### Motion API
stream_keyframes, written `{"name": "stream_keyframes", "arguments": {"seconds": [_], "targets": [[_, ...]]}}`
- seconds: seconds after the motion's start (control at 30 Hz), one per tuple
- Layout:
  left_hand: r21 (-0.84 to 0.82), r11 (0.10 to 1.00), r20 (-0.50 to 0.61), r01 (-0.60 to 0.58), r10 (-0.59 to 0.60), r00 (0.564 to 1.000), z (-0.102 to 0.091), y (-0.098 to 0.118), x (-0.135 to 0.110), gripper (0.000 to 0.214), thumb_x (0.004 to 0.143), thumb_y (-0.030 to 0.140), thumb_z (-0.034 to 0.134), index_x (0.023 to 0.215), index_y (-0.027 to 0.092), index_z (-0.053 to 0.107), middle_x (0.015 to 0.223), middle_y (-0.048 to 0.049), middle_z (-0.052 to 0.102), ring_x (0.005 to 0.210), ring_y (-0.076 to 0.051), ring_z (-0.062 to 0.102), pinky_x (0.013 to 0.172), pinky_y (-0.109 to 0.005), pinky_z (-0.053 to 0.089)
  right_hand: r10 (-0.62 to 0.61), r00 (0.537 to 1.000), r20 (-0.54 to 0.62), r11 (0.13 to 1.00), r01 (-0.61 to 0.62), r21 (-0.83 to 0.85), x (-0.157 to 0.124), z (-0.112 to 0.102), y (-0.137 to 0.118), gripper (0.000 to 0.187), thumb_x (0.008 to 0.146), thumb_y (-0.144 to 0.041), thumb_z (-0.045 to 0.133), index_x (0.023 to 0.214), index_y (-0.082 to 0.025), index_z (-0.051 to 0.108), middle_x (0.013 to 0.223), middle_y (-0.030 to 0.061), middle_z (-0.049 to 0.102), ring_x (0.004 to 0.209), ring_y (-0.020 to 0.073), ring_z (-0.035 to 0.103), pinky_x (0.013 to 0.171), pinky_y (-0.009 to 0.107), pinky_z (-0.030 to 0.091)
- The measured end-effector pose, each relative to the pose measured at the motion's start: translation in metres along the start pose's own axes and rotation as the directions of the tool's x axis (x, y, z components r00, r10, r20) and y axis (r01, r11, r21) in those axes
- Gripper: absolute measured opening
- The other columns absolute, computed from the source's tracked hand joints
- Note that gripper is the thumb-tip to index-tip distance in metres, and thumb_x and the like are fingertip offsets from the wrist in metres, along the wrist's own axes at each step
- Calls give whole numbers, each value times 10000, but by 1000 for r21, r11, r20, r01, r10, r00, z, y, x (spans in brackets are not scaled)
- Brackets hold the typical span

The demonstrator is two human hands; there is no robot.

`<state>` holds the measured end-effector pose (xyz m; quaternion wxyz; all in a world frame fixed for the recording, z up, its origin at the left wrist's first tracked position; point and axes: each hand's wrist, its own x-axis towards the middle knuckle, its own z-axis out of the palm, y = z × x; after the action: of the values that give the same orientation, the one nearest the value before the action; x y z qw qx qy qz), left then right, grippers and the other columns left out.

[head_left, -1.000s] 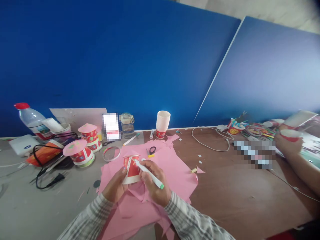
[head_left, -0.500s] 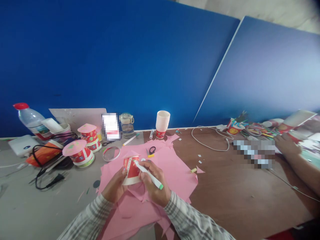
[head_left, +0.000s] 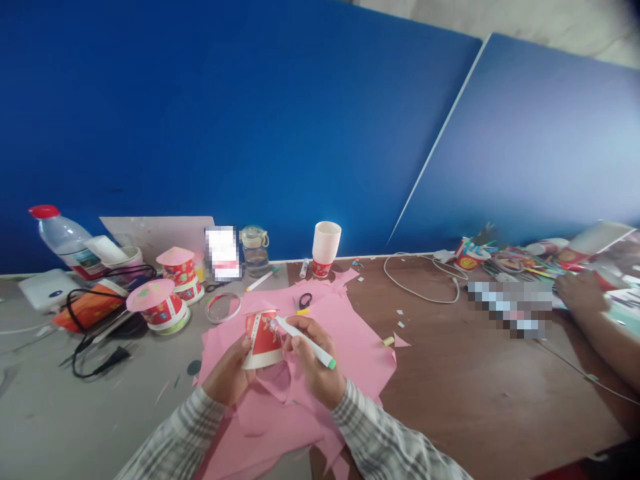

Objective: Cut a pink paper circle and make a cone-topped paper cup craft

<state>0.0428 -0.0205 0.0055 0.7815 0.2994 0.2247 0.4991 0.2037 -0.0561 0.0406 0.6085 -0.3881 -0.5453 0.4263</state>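
Observation:
My left hand [head_left: 227, 375] grips an upturned red paper cup [head_left: 262, 338] with a pink paper top, held above sheets of pink paper [head_left: 350, 347]. My right hand [head_left: 316, 367] holds a white marker with a green end [head_left: 306, 342], its tip resting against the cup's side. Both hands are closed round what they hold. Small black scissors [head_left: 304, 301] lie on the pink paper just beyond the cup.
Two decorated cups with pink tops [head_left: 160, 307] stand at left beside a black cable [head_left: 95, 360], a water bottle [head_left: 63, 240] and a tape ring [head_left: 223, 307]. A stack of paper cups [head_left: 325, 248] stands at the back. Another person's hand [head_left: 580, 293] works at right among craft scraps.
The marker has tilted so its green end swung right and its tip shifted on the cup. The other person's hand at right has lowered a red cup out of clear view.

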Motion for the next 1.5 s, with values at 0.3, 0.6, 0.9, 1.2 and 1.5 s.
{"name": "stream_keyframes", "arguments": {"seconds": [0.3,0.6,0.9,1.2,1.5], "targets": [[67,998,-10,19,-19,1000,-2,-2,-1,358,651,268,549,992,162,572,960,-124,656,938,-336,507,783,-451,409,-37,999,22,999,38,-22,0,1,-4,206,801,-311,525,965,-221,613,678,-6,623,619,164,584,619,270,501],[100,995,-1,22,-22,1000,3,0,-2,347,633,269,584,964,163,591,930,-124,664,900,-335,529,763,-435,423,-29,997,77,999,30,-22,-2,1,-4,209,817,-286,519,995,-217,603,677,-5,616,601,154,567,587,247,486],[59,998,7,27,-27,1000,1,0,-1,386,623,281,581,993,170,576,953,-128,660,932,-341,511,801,-467,394,20,1000,-8,1000,-20,8,3,2,-4,211,793,-292,527,950,-180,613,631,-3,621,560,149,572,549,241,494],[79,996,0,37,-37,999,-3,-1,-2,362,619,281,590,965,176,594,954,-119,663,942,-345,504,790,-453,404,-28,1000,11,999,28,35,2,2,-4,236,811,-339,532,985,-195,602,679,12,633,611,166,592,591,263,502],[38,999,0,37,-37,999,-1,-1,-1,339,620,281,579,938,169,605,951,-122,661,948,-353,497,766,-469,421,-22,1000,20,999,21,31,-1,1,-4,198,792,-294,536,948,-200,614,645,-11,612,597,154,583,597,255,493]]}}
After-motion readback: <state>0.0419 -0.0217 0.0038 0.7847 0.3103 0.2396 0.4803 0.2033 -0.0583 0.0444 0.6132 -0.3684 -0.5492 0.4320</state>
